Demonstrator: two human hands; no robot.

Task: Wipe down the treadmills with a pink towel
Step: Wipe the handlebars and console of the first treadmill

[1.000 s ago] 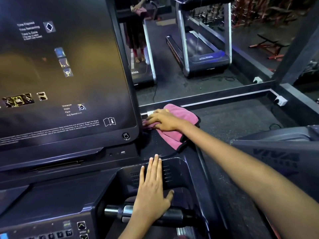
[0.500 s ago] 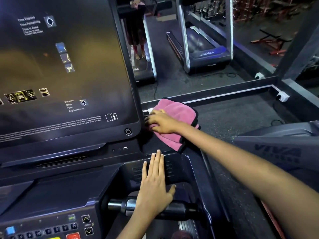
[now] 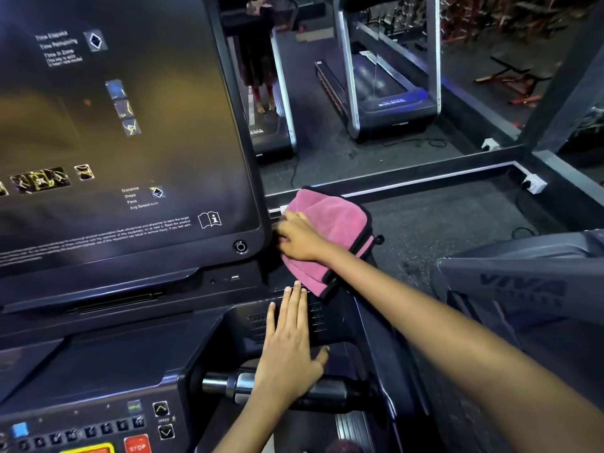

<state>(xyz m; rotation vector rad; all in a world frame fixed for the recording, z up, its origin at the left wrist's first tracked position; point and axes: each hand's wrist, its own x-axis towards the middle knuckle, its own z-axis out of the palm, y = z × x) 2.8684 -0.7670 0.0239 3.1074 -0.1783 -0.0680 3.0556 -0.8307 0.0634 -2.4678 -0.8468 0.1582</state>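
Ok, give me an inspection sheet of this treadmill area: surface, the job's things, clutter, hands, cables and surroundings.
Surface: dark treadmill console with a large glossy black screen; red STOP button at the bottom edge.
Job's things: folded pink microfibre towel with black trim, lying on the console's right shoulder beside the screen.
Clutter: nothing seen.
Hands: right hand presses on the towel; left hand rests flat, fingers straight, over the vented recess above the metal grip bar.
Cables: black cord on the floor near a white wall socket.
Surroundings: mirror ahead reflecting a silver-framed treadmill; grey speckled floor.
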